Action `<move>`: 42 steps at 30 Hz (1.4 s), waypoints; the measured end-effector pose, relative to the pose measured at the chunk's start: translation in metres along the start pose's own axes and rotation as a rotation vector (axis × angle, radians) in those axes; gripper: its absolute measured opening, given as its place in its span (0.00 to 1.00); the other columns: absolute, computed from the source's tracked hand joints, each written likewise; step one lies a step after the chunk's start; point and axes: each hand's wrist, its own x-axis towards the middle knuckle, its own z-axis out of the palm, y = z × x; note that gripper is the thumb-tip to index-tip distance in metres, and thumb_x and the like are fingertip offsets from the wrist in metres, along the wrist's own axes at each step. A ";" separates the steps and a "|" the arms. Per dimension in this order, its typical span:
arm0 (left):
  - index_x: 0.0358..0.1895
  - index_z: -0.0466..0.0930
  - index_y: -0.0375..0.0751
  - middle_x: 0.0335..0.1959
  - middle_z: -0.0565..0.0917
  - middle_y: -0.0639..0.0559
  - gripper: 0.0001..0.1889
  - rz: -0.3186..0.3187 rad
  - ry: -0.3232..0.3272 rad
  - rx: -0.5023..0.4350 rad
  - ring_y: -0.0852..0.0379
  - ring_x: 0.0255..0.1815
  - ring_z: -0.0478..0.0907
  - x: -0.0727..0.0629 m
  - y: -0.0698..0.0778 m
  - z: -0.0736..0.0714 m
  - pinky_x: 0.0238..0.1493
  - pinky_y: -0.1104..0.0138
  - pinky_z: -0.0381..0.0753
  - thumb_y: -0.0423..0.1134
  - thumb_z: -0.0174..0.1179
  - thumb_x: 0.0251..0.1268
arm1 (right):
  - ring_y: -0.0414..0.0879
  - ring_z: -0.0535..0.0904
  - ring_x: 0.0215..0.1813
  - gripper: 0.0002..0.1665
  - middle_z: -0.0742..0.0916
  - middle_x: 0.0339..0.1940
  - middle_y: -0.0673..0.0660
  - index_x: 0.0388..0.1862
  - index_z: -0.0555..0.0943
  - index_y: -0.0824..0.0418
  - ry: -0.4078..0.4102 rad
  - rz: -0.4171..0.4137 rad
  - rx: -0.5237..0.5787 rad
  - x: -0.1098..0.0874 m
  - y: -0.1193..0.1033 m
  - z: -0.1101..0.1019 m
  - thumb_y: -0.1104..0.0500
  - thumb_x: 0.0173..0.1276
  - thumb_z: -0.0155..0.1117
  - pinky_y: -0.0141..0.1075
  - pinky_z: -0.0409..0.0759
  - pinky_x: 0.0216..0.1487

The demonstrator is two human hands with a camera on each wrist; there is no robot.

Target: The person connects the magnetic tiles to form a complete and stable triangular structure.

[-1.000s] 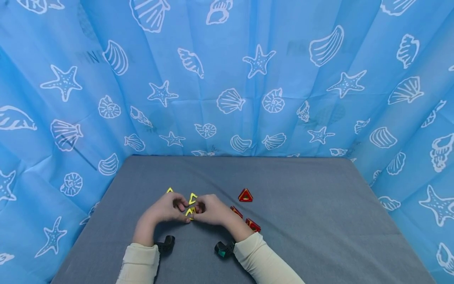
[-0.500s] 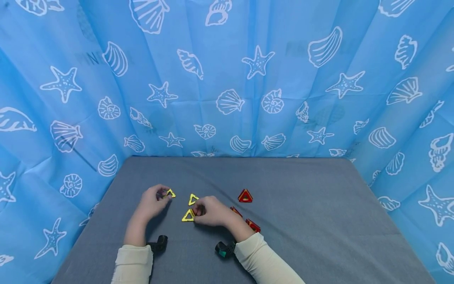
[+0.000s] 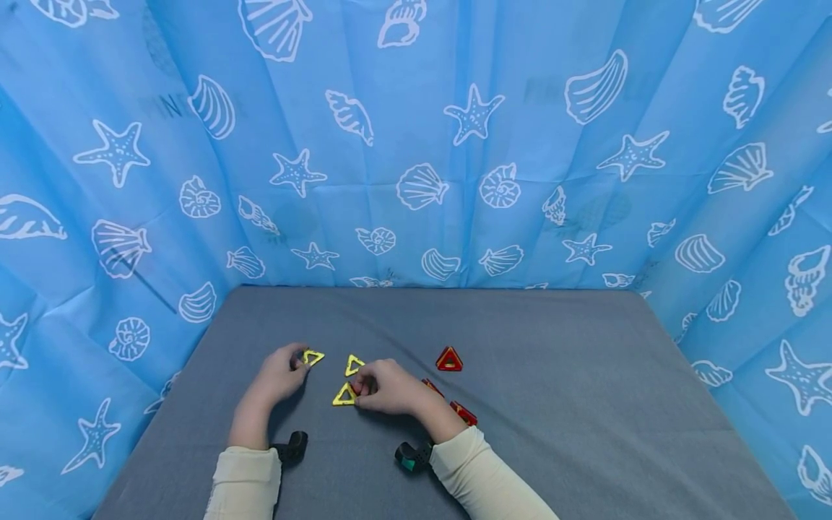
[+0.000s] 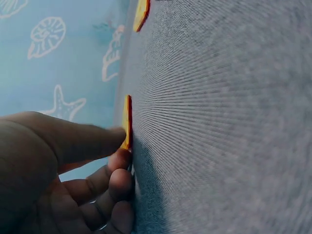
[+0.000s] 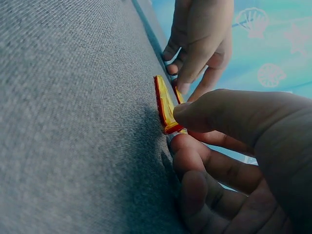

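Note:
Three yellow triangular frames lie flat on the grey cloth in the head view. My left hand (image 3: 278,377) pinches the far-left triangle (image 3: 315,353) by its edge; in the left wrist view, the thumb overlaps this thin yellow piece with a red side (image 4: 128,117). My right hand (image 3: 391,390) holds the nearest triangle (image 3: 343,403) at its right corner. The right wrist view has the thumb at this yellow triangle (image 5: 165,102), with a red edge by the fingertips. Just beyond it lies the third triangle (image 3: 349,366), partly behind the right hand.
To the right, a red triangle (image 3: 449,366) rests flat behind two red pieces, one a tilted red piece (image 3: 464,413) beside the right forearm. The grey table (image 3: 585,390) meets a blue shell-print curtain (image 3: 416,144) at its back edge.
My left hand has left the nearest triangle and moved left and back to the far-left one, which has turned and shifted slightly. The right hand has stayed nearly still at the nearest triangle.

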 end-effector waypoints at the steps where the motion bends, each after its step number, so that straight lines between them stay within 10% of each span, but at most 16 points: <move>1: 0.72 0.73 0.29 0.36 0.77 0.46 0.24 -0.003 -0.005 0.002 0.53 0.31 0.71 0.000 0.001 0.000 0.32 0.61 0.70 0.32 0.59 0.78 | 0.32 0.76 0.32 0.04 0.83 0.31 0.43 0.40 0.85 0.59 0.000 -0.001 0.001 0.000 0.000 0.000 0.61 0.71 0.73 0.27 0.75 0.37; 16: 0.56 0.78 0.35 0.41 0.82 0.44 0.19 -0.051 -0.036 -0.049 0.51 0.38 0.78 -0.001 0.009 -0.006 0.38 0.61 0.76 0.33 0.72 0.66 | 0.32 0.77 0.33 0.05 0.84 0.32 0.43 0.37 0.84 0.55 0.008 0.017 0.009 -0.001 0.001 -0.001 0.60 0.72 0.74 0.28 0.76 0.38; 42: 0.40 0.80 0.37 0.30 0.82 0.47 0.17 0.066 -0.180 -0.143 0.53 0.30 0.79 -0.009 0.020 -0.002 0.33 0.61 0.78 0.27 0.79 0.50 | 0.32 0.76 0.32 0.06 0.83 0.31 0.43 0.36 0.83 0.55 0.013 0.007 -0.009 0.002 0.001 0.002 0.61 0.72 0.73 0.27 0.75 0.37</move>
